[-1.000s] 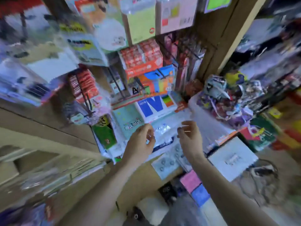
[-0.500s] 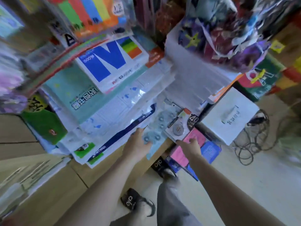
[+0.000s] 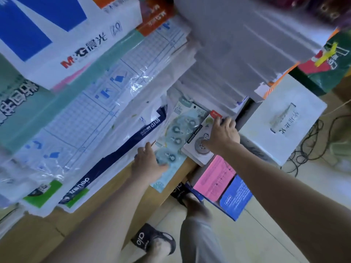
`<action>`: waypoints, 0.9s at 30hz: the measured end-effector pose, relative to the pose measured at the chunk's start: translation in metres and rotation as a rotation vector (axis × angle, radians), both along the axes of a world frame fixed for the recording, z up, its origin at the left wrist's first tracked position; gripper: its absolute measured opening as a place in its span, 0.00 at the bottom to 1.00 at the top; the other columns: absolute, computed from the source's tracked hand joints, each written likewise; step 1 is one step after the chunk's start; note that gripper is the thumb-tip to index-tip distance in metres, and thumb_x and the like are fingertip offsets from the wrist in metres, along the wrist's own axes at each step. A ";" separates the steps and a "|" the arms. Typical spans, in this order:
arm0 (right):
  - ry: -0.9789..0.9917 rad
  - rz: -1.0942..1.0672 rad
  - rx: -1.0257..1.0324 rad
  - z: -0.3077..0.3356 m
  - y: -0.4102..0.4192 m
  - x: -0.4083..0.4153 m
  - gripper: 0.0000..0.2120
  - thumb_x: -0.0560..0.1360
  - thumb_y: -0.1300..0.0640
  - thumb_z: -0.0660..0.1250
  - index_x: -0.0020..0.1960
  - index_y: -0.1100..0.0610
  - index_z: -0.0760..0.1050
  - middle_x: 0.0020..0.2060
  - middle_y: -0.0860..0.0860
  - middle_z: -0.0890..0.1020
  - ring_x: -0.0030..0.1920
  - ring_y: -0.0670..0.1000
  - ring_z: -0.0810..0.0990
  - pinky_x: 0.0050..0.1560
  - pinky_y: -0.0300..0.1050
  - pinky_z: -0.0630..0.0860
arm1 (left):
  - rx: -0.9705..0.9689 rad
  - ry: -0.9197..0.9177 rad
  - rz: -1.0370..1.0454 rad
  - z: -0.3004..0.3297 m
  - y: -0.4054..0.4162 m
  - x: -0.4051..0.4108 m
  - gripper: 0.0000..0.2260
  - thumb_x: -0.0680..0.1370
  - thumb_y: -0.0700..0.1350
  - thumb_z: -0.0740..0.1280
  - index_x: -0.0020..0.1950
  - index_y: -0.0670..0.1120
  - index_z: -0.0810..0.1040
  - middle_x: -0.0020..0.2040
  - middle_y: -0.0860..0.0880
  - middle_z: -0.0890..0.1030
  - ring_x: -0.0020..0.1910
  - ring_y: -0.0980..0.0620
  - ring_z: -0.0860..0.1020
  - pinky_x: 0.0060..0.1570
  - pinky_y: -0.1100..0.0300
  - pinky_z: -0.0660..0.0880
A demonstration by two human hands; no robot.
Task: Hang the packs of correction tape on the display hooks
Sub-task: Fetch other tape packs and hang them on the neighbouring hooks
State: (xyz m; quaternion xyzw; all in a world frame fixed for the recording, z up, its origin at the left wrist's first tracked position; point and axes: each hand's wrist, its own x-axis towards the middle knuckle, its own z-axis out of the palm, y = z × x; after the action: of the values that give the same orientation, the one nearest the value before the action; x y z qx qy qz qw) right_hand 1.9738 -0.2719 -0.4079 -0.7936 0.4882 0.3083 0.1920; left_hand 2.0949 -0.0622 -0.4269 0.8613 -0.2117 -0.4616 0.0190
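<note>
Teal correction tape pack [image 3: 176,130] flat at the tabletop [image 3: 190,164] edge under the left grip [image 3: 150,164], pinching or merely resting, cannot tell; grey-white pack [image 3: 193,153] just beside, clasped by the right grip [image 3: 221,133]. Lift by the card edges, hang holes kept free; no hooks in view.

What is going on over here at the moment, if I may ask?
A person is gathering correction tape packs. The right hand grips a white pack, while the left hand rests on a teal pack beside it. No hooks are in view; nothing is hung yet.
</note>
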 end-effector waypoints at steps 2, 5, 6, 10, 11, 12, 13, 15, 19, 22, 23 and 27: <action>0.052 0.001 0.021 -0.007 -0.006 0.006 0.56 0.70 0.37 0.76 0.81 0.60 0.48 0.78 0.67 0.58 0.79 0.66 0.58 0.78 0.57 0.64 | 0.027 -0.047 -0.009 -0.011 0.003 -0.001 0.50 0.72 0.61 0.76 0.82 0.43 0.51 0.77 0.39 0.61 0.75 0.37 0.66 0.66 0.42 0.74; 0.124 -0.001 0.009 -0.009 -0.012 0.013 0.59 0.66 0.38 0.79 0.81 0.60 0.48 0.77 0.67 0.58 0.78 0.68 0.60 0.76 0.59 0.66 | 0.039 -0.137 -0.048 -0.023 0.006 -0.002 0.48 0.70 0.61 0.78 0.79 0.42 0.57 0.74 0.39 0.63 0.71 0.37 0.68 0.59 0.45 0.78; 0.128 0.002 -0.013 -0.010 -0.012 0.015 0.58 0.64 0.39 0.80 0.79 0.60 0.50 0.75 0.66 0.60 0.76 0.68 0.63 0.74 0.59 0.68 | 0.041 -0.158 -0.060 -0.025 0.006 -0.003 0.48 0.70 0.61 0.78 0.78 0.42 0.57 0.73 0.38 0.64 0.70 0.37 0.68 0.58 0.46 0.78; 0.087 -0.011 -0.018 -0.011 -0.008 0.017 0.53 0.65 0.41 0.80 0.76 0.60 0.54 0.71 0.63 0.63 0.72 0.65 0.66 0.69 0.57 0.71 | 0.022 -0.184 -0.060 -0.031 0.007 -0.002 0.46 0.67 0.61 0.80 0.72 0.41 0.61 0.71 0.38 0.67 0.67 0.37 0.70 0.54 0.48 0.75; 0.080 -0.028 0.004 -0.012 -0.006 0.016 0.54 0.64 0.41 0.81 0.76 0.61 0.54 0.70 0.63 0.64 0.72 0.65 0.67 0.69 0.56 0.71 | 0.023 -0.176 -0.056 -0.031 0.006 0.000 0.45 0.66 0.61 0.81 0.71 0.41 0.62 0.70 0.38 0.68 0.67 0.38 0.70 0.56 0.48 0.74; 0.074 -0.045 0.025 -0.014 -0.003 0.015 0.54 0.64 0.40 0.81 0.76 0.61 0.53 0.70 0.63 0.64 0.71 0.64 0.68 0.69 0.55 0.71 | 0.030 -0.167 -0.059 -0.031 0.006 0.003 0.45 0.65 0.62 0.81 0.70 0.41 0.62 0.70 0.39 0.68 0.67 0.38 0.71 0.58 0.48 0.73; 0.066 -0.056 0.036 -0.016 0.000 0.014 0.54 0.64 0.40 0.81 0.75 0.61 0.53 0.69 0.63 0.65 0.71 0.64 0.68 0.69 0.54 0.71 | 0.043 -0.161 -0.070 -0.032 0.007 0.005 0.46 0.64 0.64 0.81 0.70 0.42 0.62 0.71 0.39 0.68 0.68 0.38 0.71 0.61 0.47 0.72; 0.056 -0.054 0.035 -0.018 0.004 0.012 0.53 0.65 0.39 0.79 0.76 0.61 0.53 0.70 0.63 0.65 0.71 0.64 0.68 0.70 0.53 0.69 | 0.068 -0.149 -0.098 -0.031 0.007 0.010 0.47 0.64 0.67 0.79 0.70 0.42 0.64 0.71 0.39 0.69 0.69 0.39 0.71 0.65 0.46 0.71; 0.078 -0.026 0.052 -0.017 0.003 0.007 0.64 0.66 0.33 0.76 0.82 0.63 0.42 0.76 0.67 0.60 0.77 0.65 0.64 0.76 0.54 0.66 | 0.012 -0.004 -0.028 -0.023 0.020 0.016 0.35 0.66 0.64 0.79 0.59 0.44 0.70 0.59 0.47 0.75 0.61 0.44 0.76 0.55 0.50 0.75; 0.107 -0.030 0.094 -0.016 -0.001 0.009 0.70 0.64 0.30 0.77 0.83 0.64 0.38 0.78 0.67 0.59 0.78 0.65 0.63 0.77 0.54 0.65 | -0.064 0.208 0.173 -0.018 0.043 0.022 0.27 0.67 0.55 0.82 0.58 0.48 0.72 0.56 0.53 0.80 0.56 0.53 0.80 0.51 0.54 0.78; 0.114 -0.038 0.118 -0.015 -0.001 0.010 0.71 0.64 0.29 0.77 0.83 0.64 0.38 0.79 0.66 0.58 0.79 0.65 0.62 0.77 0.54 0.64 | -0.094 0.261 0.222 -0.014 0.051 0.024 0.26 0.68 0.53 0.82 0.60 0.51 0.74 0.56 0.56 0.81 0.56 0.55 0.81 0.53 0.55 0.80; 0.116 -0.109 0.192 -0.011 0.006 0.011 0.72 0.61 0.28 0.78 0.83 0.63 0.40 0.80 0.63 0.54 0.80 0.65 0.59 0.78 0.56 0.62 | -0.204 0.362 0.267 0.019 0.072 0.035 0.24 0.72 0.50 0.81 0.63 0.60 0.75 0.58 0.62 0.81 0.59 0.62 0.79 0.50 0.66 0.75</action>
State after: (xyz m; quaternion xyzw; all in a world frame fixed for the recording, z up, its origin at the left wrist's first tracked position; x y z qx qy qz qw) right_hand 1.9849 -0.2661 -0.4191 -0.7246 0.5090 0.3884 0.2550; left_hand 2.1295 0.0099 -0.4077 0.7784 -0.1346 -0.5781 0.2044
